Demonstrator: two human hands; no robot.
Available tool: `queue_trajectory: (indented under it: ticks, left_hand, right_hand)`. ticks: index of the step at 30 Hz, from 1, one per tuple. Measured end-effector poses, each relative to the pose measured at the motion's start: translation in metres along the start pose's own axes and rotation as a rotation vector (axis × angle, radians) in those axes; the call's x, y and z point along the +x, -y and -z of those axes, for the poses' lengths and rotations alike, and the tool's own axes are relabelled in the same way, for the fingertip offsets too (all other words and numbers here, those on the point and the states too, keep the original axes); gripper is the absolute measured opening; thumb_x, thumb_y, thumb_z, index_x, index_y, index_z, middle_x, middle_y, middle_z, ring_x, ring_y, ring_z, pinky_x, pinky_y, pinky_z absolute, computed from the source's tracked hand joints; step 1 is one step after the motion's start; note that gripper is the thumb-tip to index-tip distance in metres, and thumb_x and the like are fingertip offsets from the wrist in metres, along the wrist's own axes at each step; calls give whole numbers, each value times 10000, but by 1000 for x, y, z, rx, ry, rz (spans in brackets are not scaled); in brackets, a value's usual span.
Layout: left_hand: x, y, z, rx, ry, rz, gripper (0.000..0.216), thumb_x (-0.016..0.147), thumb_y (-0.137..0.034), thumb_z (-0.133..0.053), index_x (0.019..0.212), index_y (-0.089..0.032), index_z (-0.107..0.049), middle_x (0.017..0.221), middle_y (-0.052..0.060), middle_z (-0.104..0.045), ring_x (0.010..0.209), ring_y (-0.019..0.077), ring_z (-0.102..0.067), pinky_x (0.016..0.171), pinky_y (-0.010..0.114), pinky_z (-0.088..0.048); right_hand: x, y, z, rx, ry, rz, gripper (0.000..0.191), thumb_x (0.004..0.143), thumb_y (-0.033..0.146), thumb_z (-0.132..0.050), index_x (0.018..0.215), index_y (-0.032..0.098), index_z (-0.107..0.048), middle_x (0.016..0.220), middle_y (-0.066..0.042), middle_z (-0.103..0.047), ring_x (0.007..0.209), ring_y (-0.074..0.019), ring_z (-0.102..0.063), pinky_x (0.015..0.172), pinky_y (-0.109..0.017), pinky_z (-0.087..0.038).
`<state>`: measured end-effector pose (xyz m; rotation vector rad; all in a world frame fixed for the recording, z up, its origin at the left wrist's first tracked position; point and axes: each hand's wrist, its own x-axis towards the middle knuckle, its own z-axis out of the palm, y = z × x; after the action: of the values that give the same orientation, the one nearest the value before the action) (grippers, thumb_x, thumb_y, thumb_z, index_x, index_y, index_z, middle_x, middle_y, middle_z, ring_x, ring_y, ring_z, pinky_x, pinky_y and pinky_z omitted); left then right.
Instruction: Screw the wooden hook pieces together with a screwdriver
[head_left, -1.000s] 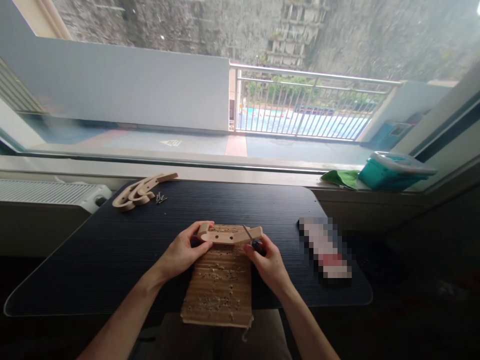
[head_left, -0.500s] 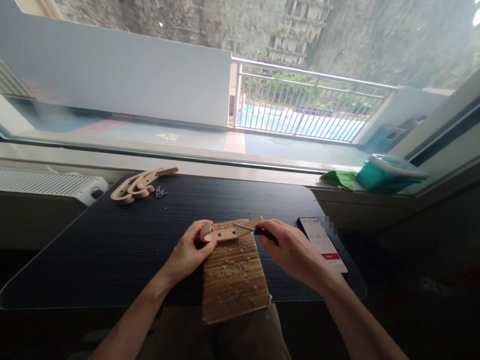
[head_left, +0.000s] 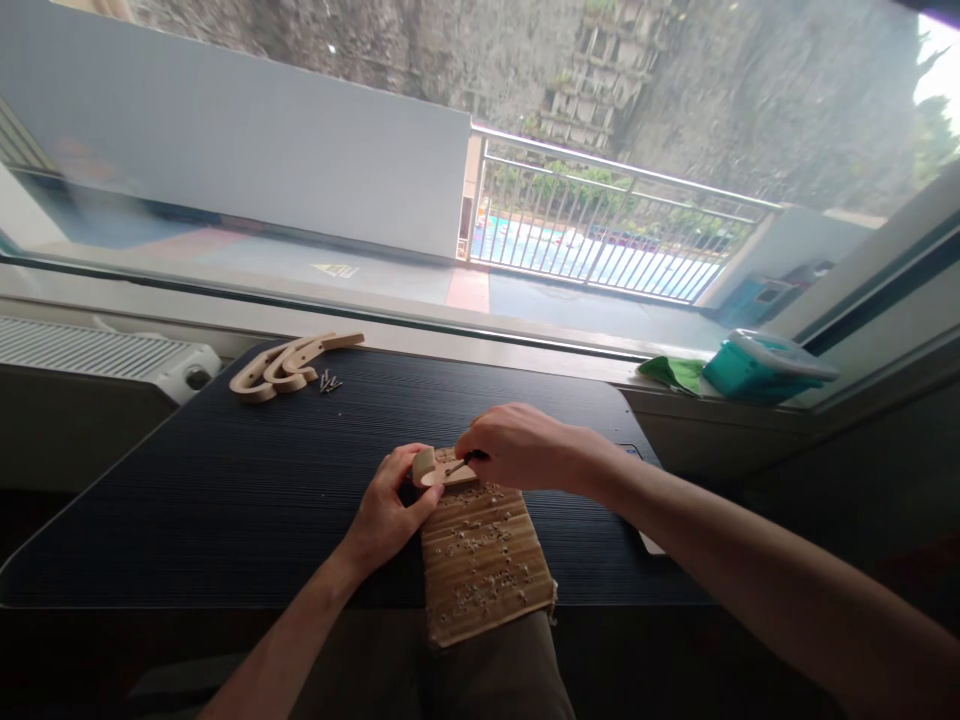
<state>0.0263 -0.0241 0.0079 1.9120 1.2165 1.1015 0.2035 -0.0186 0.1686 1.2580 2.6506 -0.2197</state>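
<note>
My left hand [head_left: 397, 495] grips the hooked end of a curved wooden piece [head_left: 424, 468], thumb in front and fingers behind. That piece lies on the far end of a brown board [head_left: 484, 560] pocked with holes and loose fibres. In my right hand [head_left: 525, 445] is a screwdriver [head_left: 456, 466] with a dark handle and thin metal shaft. Its tip is down at a hole in the flat part of the wood; whether it sits inside the hole I cannot tell. My right hand hides the other end of the wooden piece.
At the table's [head_left: 240, 490] far left lie more curved wooden pieces [head_left: 289, 365] beside several small screws [head_left: 328, 382]. A phone [head_left: 652, 543] is mostly covered by my right forearm. On the sill are a green cloth [head_left: 671, 374] and a teal box [head_left: 765, 368].
My right hand has moved left over the wooden piece, bringing the screwdriver's tip down to a hole. My right forearm now covers most of the phone. My left hand keeps its hold.
</note>
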Motion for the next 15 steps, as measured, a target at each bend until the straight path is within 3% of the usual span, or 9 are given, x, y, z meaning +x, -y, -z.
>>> queue_trajectory:
  ticks: [6,9,12,15]
  left_hand:
    - [-1,-1,1,-9,-9,-3,217,785,-303,-579,972,-196,-603,1149,74,-613,1103,228,-566,983,367,-452]
    - [-1,0,1,-28,23,17,206,797,-307,-578,963,-188,-608,1136,78,-617,1093,228,-566,980,369,-454]
    - [0,3,1,-40,23,11,222,799,-306,-588,991,-196,-611,1137,71,-619,1082,219,-568,970,362,-457]
    - [0,7,-1,-46,-16,-28,223,786,-303,-609,984,-202,-624,1128,65,-625,1067,214,-576,959,353,-459]
  right_hand:
    - [28,15,23,-133,164,114,226,772,49,-547,839,145,-740,776,-71,-703,705,-156,-593,566,-265,-315]
    - [41,21,26,-117,216,150,160,761,81,-581,774,114,-737,699,-81,-682,684,-171,-602,599,-276,-364]
    - [49,19,26,-110,250,119,158,751,119,-595,809,117,-742,728,-92,-691,712,-192,-619,602,-285,-393]
    - [52,13,24,-70,297,-7,251,748,201,-601,945,131,-738,857,-114,-711,781,-214,-635,598,-289,-420]
